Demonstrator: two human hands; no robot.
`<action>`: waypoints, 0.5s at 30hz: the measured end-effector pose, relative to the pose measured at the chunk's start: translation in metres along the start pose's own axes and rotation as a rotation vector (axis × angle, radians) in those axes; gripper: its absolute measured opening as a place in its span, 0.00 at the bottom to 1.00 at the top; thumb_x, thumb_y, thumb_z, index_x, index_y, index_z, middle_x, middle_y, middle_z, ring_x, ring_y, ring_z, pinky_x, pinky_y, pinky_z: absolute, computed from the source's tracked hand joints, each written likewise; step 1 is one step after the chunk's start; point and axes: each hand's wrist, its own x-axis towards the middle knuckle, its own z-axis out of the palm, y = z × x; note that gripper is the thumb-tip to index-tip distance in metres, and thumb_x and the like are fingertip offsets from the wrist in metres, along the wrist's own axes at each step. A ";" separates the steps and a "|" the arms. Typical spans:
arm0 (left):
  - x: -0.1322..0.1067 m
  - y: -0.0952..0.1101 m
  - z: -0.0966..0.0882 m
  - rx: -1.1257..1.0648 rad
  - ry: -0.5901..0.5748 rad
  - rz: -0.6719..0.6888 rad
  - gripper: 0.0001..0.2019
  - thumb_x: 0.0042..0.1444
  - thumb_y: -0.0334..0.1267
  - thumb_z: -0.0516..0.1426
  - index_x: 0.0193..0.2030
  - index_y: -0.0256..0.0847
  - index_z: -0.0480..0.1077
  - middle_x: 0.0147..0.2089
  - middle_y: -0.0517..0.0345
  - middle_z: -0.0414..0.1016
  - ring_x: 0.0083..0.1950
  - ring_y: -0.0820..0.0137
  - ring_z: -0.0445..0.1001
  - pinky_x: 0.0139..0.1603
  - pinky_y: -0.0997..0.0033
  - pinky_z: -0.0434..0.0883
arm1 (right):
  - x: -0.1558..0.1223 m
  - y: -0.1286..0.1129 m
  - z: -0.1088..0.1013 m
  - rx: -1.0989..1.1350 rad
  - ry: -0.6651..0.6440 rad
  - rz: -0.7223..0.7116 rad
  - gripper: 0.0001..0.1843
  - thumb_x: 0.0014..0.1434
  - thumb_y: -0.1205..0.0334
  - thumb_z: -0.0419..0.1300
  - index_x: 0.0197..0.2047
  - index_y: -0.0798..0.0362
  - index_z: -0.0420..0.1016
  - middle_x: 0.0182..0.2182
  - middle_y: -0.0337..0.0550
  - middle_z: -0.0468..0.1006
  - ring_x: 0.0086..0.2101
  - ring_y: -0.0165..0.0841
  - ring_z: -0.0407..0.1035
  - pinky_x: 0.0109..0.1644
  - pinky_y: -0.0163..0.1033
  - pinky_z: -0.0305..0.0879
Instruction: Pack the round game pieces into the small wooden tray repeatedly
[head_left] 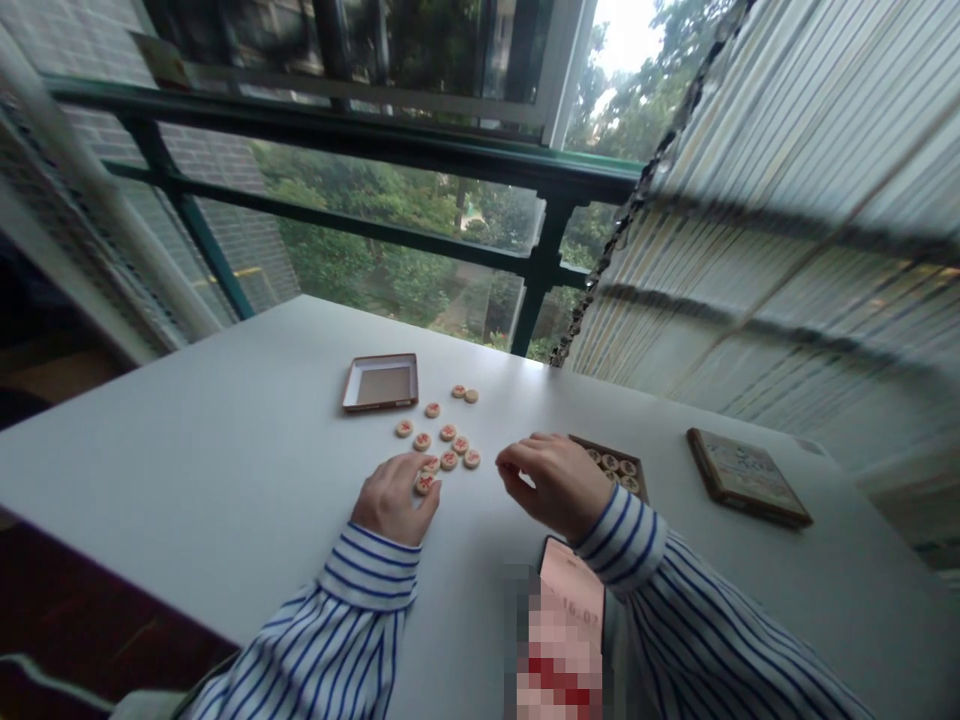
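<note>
Wooden xiangqi pieces with red characters lie in a loose cluster on the white table, one of them a red-marked piece (pixel 448 433) near the middle. My left hand (pixel 394 497) rests at the near side of the cluster, its thumb and fingers curled round a xiangqi piece (pixel 425 483); another piece is partly under its fingertips. My right hand (pixel 559 482) is just above the table, right of the cluster, fingertips pinched together. Whatever they hold, if anything, is hidden. Behind that hand, partly covered by it, is an open box (pixel 642 480) with several dark-marked pieces in rows.
An empty shallow box lid (pixel 381 404) lies left of the pieces. A closed flat box (pixel 750 478) is at the right. A phone (pixel 574 590) with a lit screen lies by my right forearm. A green railing (pixel 360 228) and a string curtain (pixel 750 200) stand beyond the table.
</note>
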 end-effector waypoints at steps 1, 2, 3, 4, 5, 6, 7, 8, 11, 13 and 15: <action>-0.001 -0.001 0.000 0.028 -0.003 -0.002 0.11 0.46 0.35 0.54 0.38 0.40 0.68 0.38 0.52 0.73 0.39 0.63 0.70 0.42 0.63 0.67 | 0.003 -0.002 0.003 -0.003 -0.007 -0.008 0.10 0.56 0.65 0.48 0.33 0.52 0.71 0.27 0.42 0.75 0.31 0.30 0.65 0.35 0.35 0.53; -0.002 -0.001 0.000 0.051 -0.007 -0.002 0.11 0.46 0.35 0.54 0.39 0.40 0.68 0.38 0.52 0.73 0.39 0.63 0.70 0.41 0.63 0.67 | 0.005 -0.005 0.006 -0.005 -0.013 -0.016 0.11 0.56 0.65 0.48 0.33 0.52 0.71 0.27 0.41 0.75 0.31 0.30 0.66 0.35 0.35 0.53; -0.003 -0.001 0.001 0.069 -0.011 0.001 0.12 0.46 0.35 0.54 0.39 0.39 0.68 0.38 0.52 0.73 0.39 0.62 0.70 0.41 0.63 0.67 | 0.008 -0.007 0.009 -0.007 -0.016 -0.018 0.11 0.56 0.65 0.48 0.32 0.52 0.71 0.27 0.41 0.75 0.31 0.30 0.66 0.35 0.35 0.53; -0.003 -0.001 0.000 0.083 -0.015 0.005 0.12 0.46 0.35 0.53 0.39 0.39 0.68 0.38 0.52 0.73 0.39 0.62 0.70 0.40 0.63 0.67 | 0.010 -0.009 0.012 -0.006 -0.022 -0.025 0.11 0.56 0.65 0.48 0.32 0.52 0.70 0.27 0.41 0.75 0.31 0.30 0.66 0.35 0.35 0.53; -0.003 -0.001 0.000 0.094 -0.019 0.010 0.12 0.46 0.35 0.53 0.40 0.39 0.68 0.38 0.52 0.73 0.39 0.63 0.70 0.40 0.63 0.66 | 0.011 -0.011 0.016 -0.007 -0.024 -0.024 0.11 0.56 0.64 0.47 0.32 0.52 0.70 0.27 0.41 0.75 0.31 0.30 0.66 0.35 0.35 0.53; -0.003 -0.001 0.000 0.104 -0.021 0.014 0.12 0.46 0.36 0.53 0.40 0.39 0.68 0.38 0.52 0.73 0.38 0.63 0.70 0.40 0.63 0.66 | 0.013 -0.012 0.020 -0.005 -0.029 -0.026 0.11 0.56 0.64 0.47 0.31 0.52 0.70 0.27 0.41 0.75 0.31 0.30 0.66 0.35 0.35 0.53; -0.003 0.000 -0.001 0.113 -0.024 0.015 0.12 0.47 0.36 0.53 0.39 0.39 0.68 0.37 0.53 0.73 0.38 0.63 0.70 0.39 0.64 0.66 | 0.014 -0.013 0.023 -0.005 -0.028 -0.021 0.11 0.56 0.64 0.47 0.31 0.52 0.70 0.27 0.41 0.75 0.31 0.30 0.66 0.35 0.35 0.53; -0.003 0.000 -0.001 0.123 -0.028 0.016 0.11 0.47 0.36 0.53 0.39 0.40 0.68 0.37 0.53 0.73 0.37 0.63 0.70 0.39 0.64 0.66 | 0.015 -0.014 0.026 -0.004 -0.028 -0.019 0.10 0.56 0.64 0.47 0.31 0.53 0.69 0.27 0.41 0.75 0.31 0.30 0.66 0.35 0.35 0.53; -0.003 0.001 -0.002 0.153 -0.053 0.010 0.11 0.46 0.37 0.53 0.38 0.39 0.68 0.35 0.54 0.73 0.36 0.63 0.69 0.36 0.64 0.65 | 0.015 -0.013 0.034 0.009 -0.032 -0.021 0.10 0.56 0.64 0.47 0.31 0.52 0.69 0.27 0.41 0.75 0.31 0.30 0.66 0.35 0.35 0.53; -0.004 0.001 -0.002 0.169 -0.068 0.009 0.11 0.46 0.37 0.53 0.38 0.39 0.68 0.34 0.54 0.72 0.35 0.64 0.69 0.36 0.64 0.65 | 0.014 -0.012 0.037 0.017 -0.034 -0.024 0.10 0.56 0.64 0.47 0.32 0.52 0.69 0.27 0.41 0.75 0.32 0.30 0.66 0.35 0.35 0.53; -0.005 -0.001 -0.002 0.183 -0.076 0.010 0.12 0.46 0.38 0.53 0.39 0.38 0.68 0.34 0.53 0.72 0.35 0.63 0.69 0.35 0.65 0.65 | 0.013 -0.010 0.039 0.021 -0.034 -0.022 0.10 0.57 0.64 0.47 0.33 0.52 0.69 0.28 0.41 0.75 0.32 0.30 0.66 0.35 0.35 0.53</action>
